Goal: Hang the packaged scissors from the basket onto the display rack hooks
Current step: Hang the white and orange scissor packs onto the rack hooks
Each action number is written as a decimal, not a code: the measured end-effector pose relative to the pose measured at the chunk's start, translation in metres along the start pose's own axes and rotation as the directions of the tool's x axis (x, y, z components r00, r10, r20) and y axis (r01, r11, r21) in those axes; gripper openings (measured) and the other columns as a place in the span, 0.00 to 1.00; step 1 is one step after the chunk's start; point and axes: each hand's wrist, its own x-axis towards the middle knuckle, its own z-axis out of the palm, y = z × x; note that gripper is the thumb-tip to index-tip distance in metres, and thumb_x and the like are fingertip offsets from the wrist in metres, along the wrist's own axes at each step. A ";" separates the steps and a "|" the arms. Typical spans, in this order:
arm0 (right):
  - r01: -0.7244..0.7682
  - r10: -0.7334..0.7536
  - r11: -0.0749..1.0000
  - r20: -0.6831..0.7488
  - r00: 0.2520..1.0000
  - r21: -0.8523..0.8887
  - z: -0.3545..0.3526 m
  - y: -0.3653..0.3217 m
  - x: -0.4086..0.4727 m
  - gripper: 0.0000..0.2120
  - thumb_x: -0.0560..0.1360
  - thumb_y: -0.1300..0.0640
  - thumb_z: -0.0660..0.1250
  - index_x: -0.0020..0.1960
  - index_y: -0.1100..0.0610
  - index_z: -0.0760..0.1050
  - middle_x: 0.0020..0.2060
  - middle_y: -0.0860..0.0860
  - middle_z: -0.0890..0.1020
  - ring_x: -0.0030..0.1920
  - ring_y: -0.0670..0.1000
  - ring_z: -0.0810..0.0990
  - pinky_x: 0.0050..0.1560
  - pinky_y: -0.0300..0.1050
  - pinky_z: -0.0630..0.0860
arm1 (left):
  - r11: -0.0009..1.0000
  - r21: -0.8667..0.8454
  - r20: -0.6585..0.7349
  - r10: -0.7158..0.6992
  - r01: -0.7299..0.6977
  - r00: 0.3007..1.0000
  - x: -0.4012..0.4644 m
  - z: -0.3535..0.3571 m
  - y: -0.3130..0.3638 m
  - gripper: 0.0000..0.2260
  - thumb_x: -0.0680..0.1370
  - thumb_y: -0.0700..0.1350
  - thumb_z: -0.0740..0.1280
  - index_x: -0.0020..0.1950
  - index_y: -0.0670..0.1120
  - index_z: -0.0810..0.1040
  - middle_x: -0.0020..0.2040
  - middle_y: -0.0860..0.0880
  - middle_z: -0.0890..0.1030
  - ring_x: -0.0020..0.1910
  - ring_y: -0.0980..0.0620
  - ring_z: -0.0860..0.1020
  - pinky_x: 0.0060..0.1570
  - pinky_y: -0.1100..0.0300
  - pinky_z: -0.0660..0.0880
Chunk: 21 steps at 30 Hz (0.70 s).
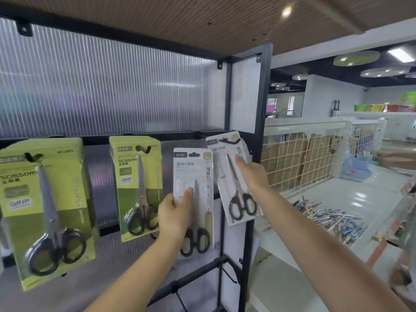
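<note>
Green scissor packs [47, 208] hang left of the black rack post [258, 154]. Nearer the post, the left hand [173, 218] grips a white scissors pack [193, 176], thumb across its front. Beside the post, the right hand's [252, 174] straight fingers press a tilted white pack [234, 199] hanging on a hook [229, 140].

Four scissor packs are in view: two green packs [45, 206] [137, 188] on hooks (each possibly a stack, hard to tell) and two white packs [193, 199] [234, 176]. Two hands [173, 217] [252, 174] reach in.
</note>
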 end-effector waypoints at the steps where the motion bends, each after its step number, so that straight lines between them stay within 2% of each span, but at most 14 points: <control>1: 0.001 -0.001 1.000 0.004 1.000 -0.004 0.006 0.001 0.004 0.24 0.77 0.40 0.59 0.32 0.57 0.64 0.30 0.52 0.68 0.32 0.50 0.69 0.36 0.44 0.64 | 1.000 0.013 0.000 0.014 -0.014 1.000 -0.002 0.000 -0.002 0.18 0.77 0.49 0.67 0.31 0.47 0.63 0.28 0.52 0.67 0.29 0.53 0.66 0.32 0.59 0.65; 3: 0.005 -0.005 1.000 0.013 1.000 -0.005 0.019 0.003 0.013 0.23 0.77 0.40 0.59 0.36 0.58 0.69 0.33 0.51 0.72 0.37 0.52 0.72 0.40 0.45 0.68 | 1.000 0.018 0.015 0.024 -0.025 1.000 -0.002 0.000 -0.006 0.17 0.76 0.49 0.68 0.32 0.47 0.65 0.29 0.52 0.68 0.30 0.54 0.67 0.33 0.60 0.66; 6: 0.006 -0.008 0.999 0.035 0.999 0.047 0.039 0.005 0.026 0.23 0.77 0.40 0.58 0.49 0.61 0.76 0.43 0.54 0.78 0.47 0.55 0.77 0.54 0.48 0.73 | 1.000 -0.012 0.050 0.021 -0.020 0.999 0.001 -0.001 -0.008 0.15 0.77 0.46 0.68 0.33 0.48 0.67 0.29 0.55 0.71 0.30 0.58 0.70 0.29 0.71 0.69; 8: -0.005 0.002 0.999 0.055 0.998 0.052 0.051 0.005 0.036 0.27 0.77 0.39 0.58 0.52 0.64 0.77 0.46 0.56 0.80 0.48 0.57 0.78 0.53 0.49 0.74 | 0.999 -0.017 0.075 0.030 -0.028 0.997 0.002 -0.003 -0.010 0.12 0.77 0.46 0.67 0.35 0.47 0.71 0.31 0.54 0.75 0.32 0.59 0.72 0.27 0.76 0.68; 10: -0.019 0.016 0.999 0.082 0.997 0.038 0.059 0.006 0.049 0.28 0.77 0.38 0.57 0.52 0.63 0.78 0.47 0.57 0.82 0.49 0.57 0.79 0.51 0.49 0.74 | 1.000 -0.023 0.100 0.020 -0.018 0.995 0.004 -0.003 -0.011 0.07 0.77 0.46 0.67 0.41 0.45 0.75 0.37 0.52 0.79 0.35 0.59 0.76 0.28 0.76 0.69; 11: -0.023 0.019 0.999 0.099 0.995 0.032 0.063 0.009 0.055 0.30 0.75 0.36 0.58 0.52 0.62 0.79 0.48 0.57 0.82 0.49 0.57 0.80 0.54 0.51 0.75 | 1.000 -0.019 0.109 0.014 -0.012 0.994 0.005 -0.004 -0.013 0.06 0.77 0.46 0.67 0.43 0.45 0.77 0.38 0.52 0.81 0.37 0.59 0.77 0.28 0.75 0.70; 14: -0.013 -0.003 0.995 0.164 0.986 0.100 0.072 0.029 0.087 0.37 0.65 0.28 0.62 0.53 0.61 0.79 0.48 0.57 0.83 0.50 0.59 0.81 0.58 0.58 0.75 | 1.000 -0.009 0.143 -0.003 0.004 0.990 0.009 -0.003 -0.018 0.07 0.76 0.47 0.68 0.46 0.44 0.79 0.41 0.51 0.83 0.40 0.56 0.80 0.32 0.70 0.73; 16: 0.013 -0.036 0.992 0.187 0.982 0.125 0.075 0.046 0.108 0.45 0.54 0.23 0.63 0.52 0.61 0.78 0.47 0.56 0.84 0.50 0.59 0.81 0.57 0.59 0.76 | 1.000 -0.006 0.151 -0.022 0.023 0.988 0.010 -0.002 -0.020 0.07 0.76 0.47 0.68 0.47 0.43 0.79 0.42 0.50 0.83 0.41 0.54 0.80 0.36 0.66 0.74; 17: 0.036 -0.060 0.991 0.182 0.981 0.131 0.072 0.047 0.107 0.48 0.52 0.22 0.63 0.52 0.61 0.77 0.47 0.56 0.83 0.50 0.59 0.81 0.56 0.58 0.76 | 0.999 -0.015 0.152 -0.034 0.037 0.988 0.010 -0.001 -0.020 0.07 0.76 0.47 0.68 0.47 0.43 0.79 0.42 0.50 0.83 0.41 0.55 0.80 0.37 0.65 0.75; 18: 0.064 -0.087 0.989 0.174 0.981 0.131 0.063 0.038 0.094 0.47 0.53 0.22 0.63 0.52 0.61 0.76 0.48 0.55 0.83 0.51 0.59 0.81 0.56 0.56 0.76 | 0.999 -0.021 0.154 -0.044 0.048 0.987 0.011 0.000 -0.021 0.07 0.76 0.47 0.68 0.47 0.43 0.79 0.42 0.50 0.83 0.41 0.55 0.81 0.38 0.64 0.76; 19: 0.089 -0.112 0.984 0.148 0.983 0.156 0.051 0.025 0.074 0.41 0.58 0.24 0.64 0.53 0.59 0.75 0.49 0.53 0.82 0.52 0.58 0.80 0.55 0.53 0.75 | 0.999 -0.017 0.158 -0.048 0.052 0.986 0.011 0.001 -0.021 0.07 0.76 0.47 0.68 0.47 0.44 0.79 0.42 0.49 0.84 0.42 0.54 0.81 0.40 0.61 0.77; 21: 0.123 -0.142 0.977 0.098 0.985 0.176 0.030 0.001 0.037 0.23 0.73 0.37 0.63 0.54 0.56 0.74 0.47 0.50 0.80 0.49 0.51 0.79 0.53 0.47 0.76 | 0.999 -0.006 0.166 -0.051 0.053 0.985 0.009 0.005 -0.019 0.08 0.76 0.49 0.68 0.46 0.44 0.79 0.40 0.50 0.83 0.40 0.53 0.80 0.42 0.57 0.78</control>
